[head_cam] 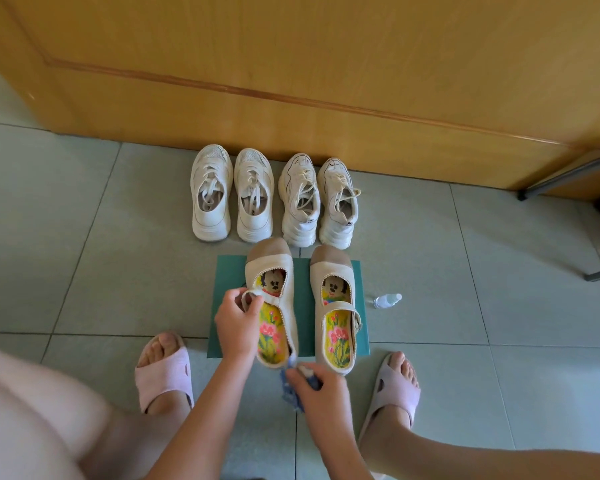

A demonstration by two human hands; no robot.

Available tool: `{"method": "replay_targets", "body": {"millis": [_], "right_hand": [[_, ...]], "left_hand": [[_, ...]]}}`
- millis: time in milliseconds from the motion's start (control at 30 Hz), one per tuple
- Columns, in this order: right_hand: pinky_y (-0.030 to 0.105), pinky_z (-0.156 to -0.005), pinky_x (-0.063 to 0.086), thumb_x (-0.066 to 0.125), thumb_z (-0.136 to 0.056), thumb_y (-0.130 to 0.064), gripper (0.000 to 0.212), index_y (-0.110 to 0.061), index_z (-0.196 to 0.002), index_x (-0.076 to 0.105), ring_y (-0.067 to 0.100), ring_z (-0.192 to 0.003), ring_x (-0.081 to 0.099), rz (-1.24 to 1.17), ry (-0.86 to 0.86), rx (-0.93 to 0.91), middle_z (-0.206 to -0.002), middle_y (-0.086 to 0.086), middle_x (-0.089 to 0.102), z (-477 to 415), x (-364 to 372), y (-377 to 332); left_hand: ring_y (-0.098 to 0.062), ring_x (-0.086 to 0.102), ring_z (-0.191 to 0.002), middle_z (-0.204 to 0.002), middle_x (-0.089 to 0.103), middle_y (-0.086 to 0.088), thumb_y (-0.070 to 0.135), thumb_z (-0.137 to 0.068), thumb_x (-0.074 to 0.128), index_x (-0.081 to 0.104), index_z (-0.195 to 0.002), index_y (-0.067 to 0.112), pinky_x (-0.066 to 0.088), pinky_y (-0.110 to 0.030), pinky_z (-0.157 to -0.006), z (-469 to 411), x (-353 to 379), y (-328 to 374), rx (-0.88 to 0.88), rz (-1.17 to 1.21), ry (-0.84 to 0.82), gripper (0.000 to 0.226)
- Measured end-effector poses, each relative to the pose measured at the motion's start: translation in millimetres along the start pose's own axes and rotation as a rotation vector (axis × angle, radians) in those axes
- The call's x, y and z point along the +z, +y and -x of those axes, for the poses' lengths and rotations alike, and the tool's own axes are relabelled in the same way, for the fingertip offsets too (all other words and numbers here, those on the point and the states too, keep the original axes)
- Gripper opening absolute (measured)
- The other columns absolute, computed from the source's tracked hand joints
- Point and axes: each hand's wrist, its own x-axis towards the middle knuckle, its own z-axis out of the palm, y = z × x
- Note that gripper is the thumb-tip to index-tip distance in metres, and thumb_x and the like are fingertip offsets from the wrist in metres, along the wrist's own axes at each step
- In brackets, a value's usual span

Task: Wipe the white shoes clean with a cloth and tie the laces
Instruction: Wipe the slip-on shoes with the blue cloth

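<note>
Blue cloth (289, 389) is bunched in the curled fingers of the right hand (317, 384), pressed to the heel of the cream shoe (274, 268) just ahead of them. Thumb and fingertips of the left hand (238, 320) pinch its strap (248, 295). Keeping that strap taut should steady the shoe for short, firm rubs.

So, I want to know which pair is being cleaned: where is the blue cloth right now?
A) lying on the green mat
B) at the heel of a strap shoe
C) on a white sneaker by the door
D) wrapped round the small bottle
B: the right hand holds the blue cloth at the heel of the strap shoe, which the left hand grips by its strap.
</note>
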Motion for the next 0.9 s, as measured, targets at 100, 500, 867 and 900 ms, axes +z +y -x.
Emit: {"method": "replay_targets", "body": {"millis": [100,500,867,900], "right_hand": [[0.015,-0.056,0.049,0.066,-0.086,-0.016,0.012,-0.024,-0.094,0.069,0.007,-0.064,0.064,-0.071,0.225,-0.13,-0.073,-0.001,0.069,-7.0,-7.6,-14.0],[0.024,-0.07,0.056,0.073,-0.08,-0.027,0.024,-0.026,-0.101,0.063,0.004,-0.08,0.066,-0.002,0.137,-0.31,-0.091,-0.01,0.068,-72.5,37.3,-93.8],[0.042,-0.11,0.03,0.05,-0.085,-0.04,0.03,-0.037,-0.111,0.064,0.015,-0.128,0.039,0.194,-0.018,-0.312,-0.131,-0.008,0.055,-92.3,59.2,-89.8],[0.04,-0.108,0.032,0.05,-0.087,-0.039,0.029,-0.038,-0.114,0.061,0.016,-0.125,0.04,0.238,0.048,-0.318,-0.13,-0.009,0.055,-91.4,53.1,-87.3]], "left_hand": [[-0.019,0.06,-0.085,-0.099,0.066,-0.009,0.021,-0.086,0.064,0.06,-0.109,0.007,0.046,-0.028,-0.074,0.7,2.2,1.1,0.04,-0.042,-0.065,0.027],[-0.02,0.064,-0.095,-0.102,0.068,-0.008,0.032,-0.098,0.044,0.063,-0.107,0.015,0.054,-0.035,-0.079,-8.6,-42.9,61.0,-0.264,0.589,-0.372,0.028],[-0.009,0.068,-0.066,-0.09,0.066,-0.009,0.012,-0.093,0.055,0.059,-0.103,0.007,0.057,-0.02,-0.06,-38.2,-49.9,33.0,-0.322,0.809,-0.301,0.012],[-0.009,0.067,-0.066,-0.09,0.066,-0.008,0.011,-0.092,0.057,0.059,-0.099,0.009,0.057,-0.02,-0.06,-41.5,-47.9,29.0,-0.314,0.774,-0.211,0.008]]}}
